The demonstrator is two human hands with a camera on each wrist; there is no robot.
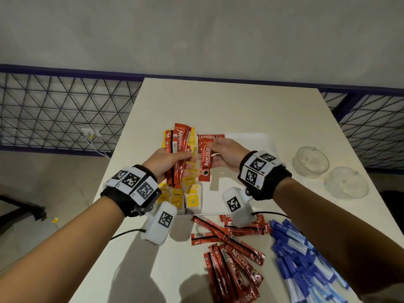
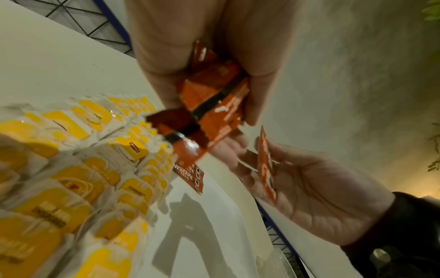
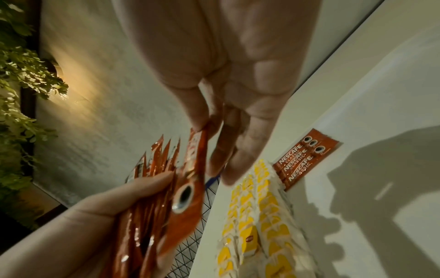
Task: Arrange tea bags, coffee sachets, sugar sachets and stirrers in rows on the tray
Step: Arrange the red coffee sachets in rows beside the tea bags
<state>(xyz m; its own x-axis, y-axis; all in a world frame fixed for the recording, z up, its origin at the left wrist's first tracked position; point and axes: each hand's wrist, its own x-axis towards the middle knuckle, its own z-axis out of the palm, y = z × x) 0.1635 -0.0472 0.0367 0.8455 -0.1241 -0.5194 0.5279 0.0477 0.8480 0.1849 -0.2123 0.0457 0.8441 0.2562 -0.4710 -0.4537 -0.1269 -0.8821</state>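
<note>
A single red coffee sachet (image 1: 205, 159) is being pinched at its upper part by the right hand (image 1: 225, 154), thumb against forefinger, and is hanging over the white tray (image 1: 265, 142) just right of the yellow tea bags (image 1: 188, 193). The left hand (image 1: 169, 164) is gripping a fanned bundle of coffee sachets (image 1: 178, 149) above those tea bags. Three sachets (image 3: 300, 163) are already lying side by side at the tray's far end, so the coffee row is being started. The next move is calling for this sachet to be lowered flat, parallel and touching its neighbours, probably label up, though blur is hiding which face shows. More loose sachets (image 1: 231, 254) and blue sugar packets (image 1: 306, 265) are waiting on the table (image 1: 229, 101), with two glass bowls (image 1: 328, 171) off to the right.
</note>
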